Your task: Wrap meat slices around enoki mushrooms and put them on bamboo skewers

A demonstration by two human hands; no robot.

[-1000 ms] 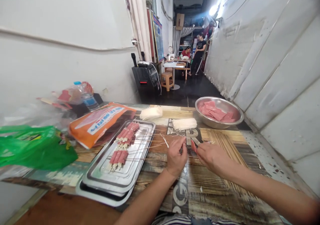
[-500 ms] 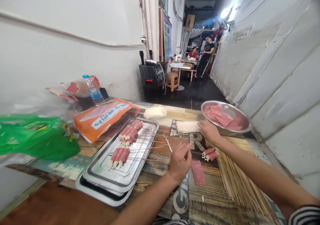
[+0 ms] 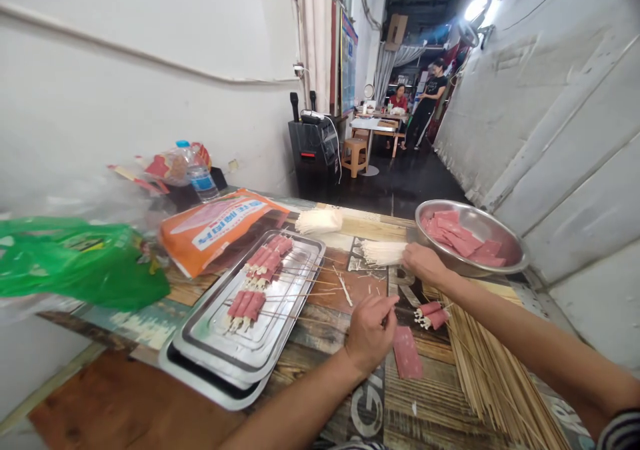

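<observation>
My right hand [image 3: 425, 263] has its fingers closed round the root end of a bunch of white enoki mushrooms [image 3: 383, 253] lying on the table. Curled above the wood, my left hand [image 3: 371, 333] has its fingertips pinched together; what they hold, if anything, cannot be made out. Just beside it a flat pink slice of meat [image 3: 407, 353] lies on the tabletop. A skewer of meat-wrapped enoki rolls [image 3: 432, 315] rests between my two arms. Several finished skewers [image 3: 247, 307] lie on the metal tray [image 3: 215, 350] at left. Loose enoki strands [image 3: 344, 289] are scattered past my left hand.
A steel bowl [image 3: 517, 257] of meat slices stands far right, with bamboo sticks [image 3: 487, 363] below it. Another enoki bunch [image 3: 319, 221] lies at the back. An orange package [image 3: 215, 230], a green bag [image 3: 80, 263] and a water bottle [image 3: 203, 180] are at left. Two people are in the background.
The camera has turned slightly, so the whole scene sits further right in the picture. Both hands keep nearly the same places and poses over the table.
</observation>
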